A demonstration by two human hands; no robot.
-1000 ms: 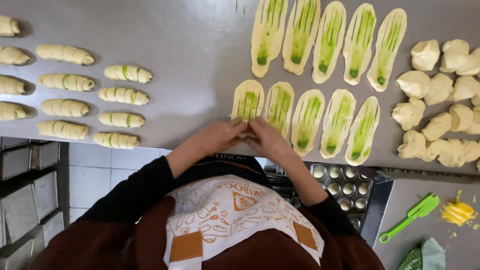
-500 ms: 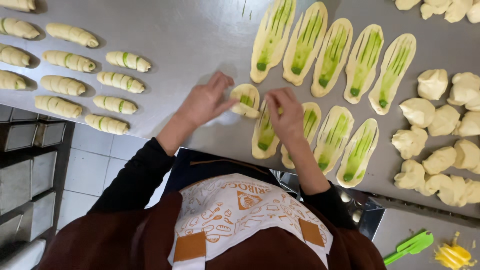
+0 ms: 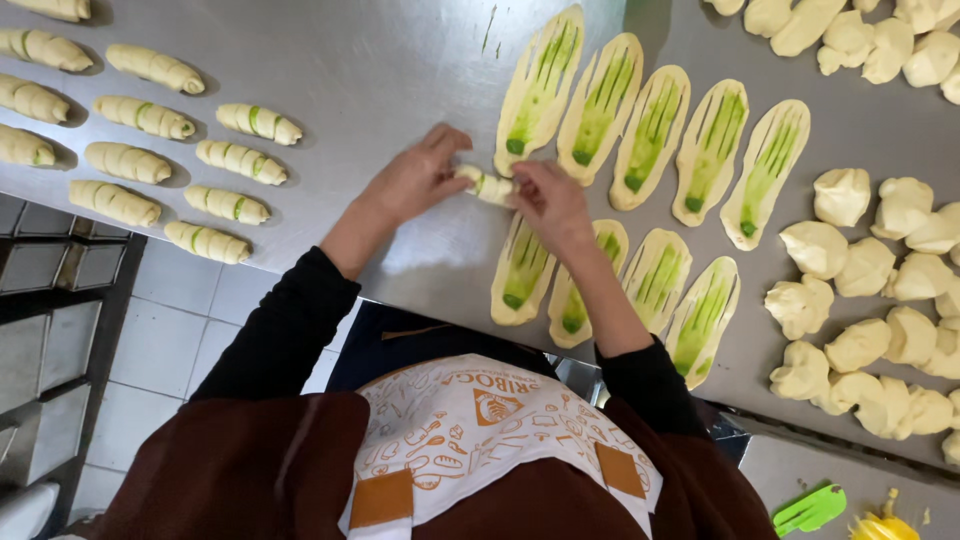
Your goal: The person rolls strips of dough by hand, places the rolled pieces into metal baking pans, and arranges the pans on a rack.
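Head view: hands (image 3: 420,180) (image 3: 550,200) pinch dough roll (image 3: 487,185); flattened strips (image 3: 650,130) alongside.

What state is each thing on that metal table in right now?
Left hand: gripping one end of the dough roll.
Right hand: gripping the other end.
Dough roll: rolled up, held between both hands.
Flat dough ovals: unrolled, streaked green.
Finished rolls: rolled, in rows.
Dough lumps: unshaped.

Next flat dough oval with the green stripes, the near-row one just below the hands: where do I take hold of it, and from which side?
Take the flat dough oval at its narrow near end, where the green filling pools, coming from the table's near edge. It lies flat and thin, long axis pointing away, so that tip probably lifts most easily. The left hand and right hand hold a rolled piece above it.
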